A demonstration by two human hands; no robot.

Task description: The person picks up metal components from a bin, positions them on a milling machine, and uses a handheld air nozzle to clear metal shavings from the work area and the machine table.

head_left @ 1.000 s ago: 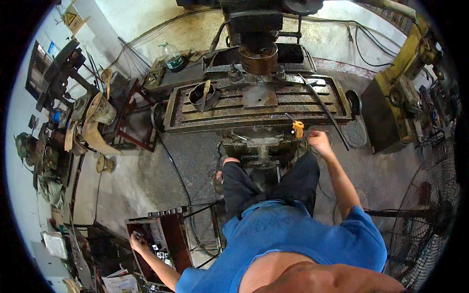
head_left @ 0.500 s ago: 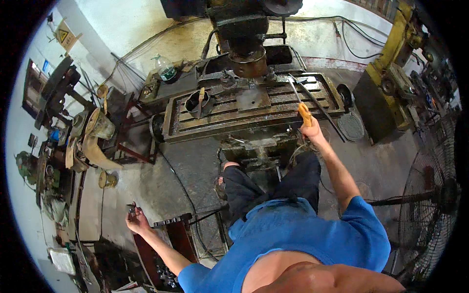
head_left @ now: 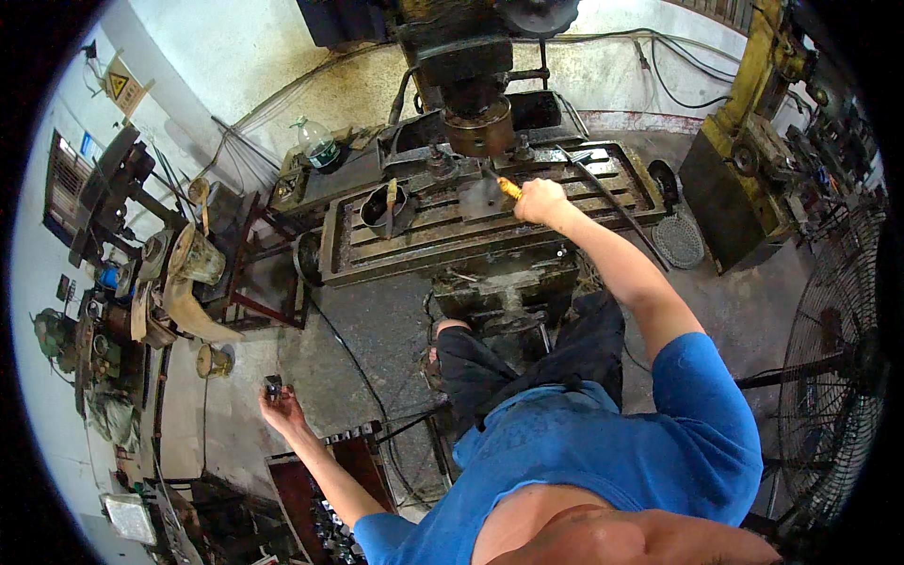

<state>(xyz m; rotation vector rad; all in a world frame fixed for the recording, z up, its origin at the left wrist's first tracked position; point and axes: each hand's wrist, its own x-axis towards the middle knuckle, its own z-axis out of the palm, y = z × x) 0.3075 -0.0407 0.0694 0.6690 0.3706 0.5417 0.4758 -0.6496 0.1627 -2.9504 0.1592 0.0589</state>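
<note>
Ok, I'm watching from the head cam. Right hand (head_left: 539, 200) is out over the slotted machine table (head_left: 621, 179), fist wrapped shut round a yellow-handled tool (head_left: 509, 188). Only a stub of yellow sticks out past the thumb side, then a thin dark shank running up-left twd the flat plate (head_left: 482, 200) under the spindle head (head_left: 478, 127). Tip looks at or just short of that plate; can't tell if it's touching.

Handling, my read: tool is light, rigid, steel shank w/ plastic-type grip. Table looks grimy, prob oily, so the handle could be slick. The full-fist hold on the handle is the right place; shank is too thin and greasy to take.

Left hand (head_left: 279, 403) is out well behind and to the left, low over the concrete floor (head_left: 377, 330), fingers curled on a small dark block (head_left: 273, 386). Looks pinched betw fingertips, not palmed. Small, looks metal, so I'd guess dense for its size, hard, not fragile. How tight the hold is I can't tell, too small in frame.

Near the right hand's tool: a dark round pot (head_left: 384, 209) sits further left on the table. Beside the left hand: a red rack (head_left: 339, 471) just below the wrist.
</note>
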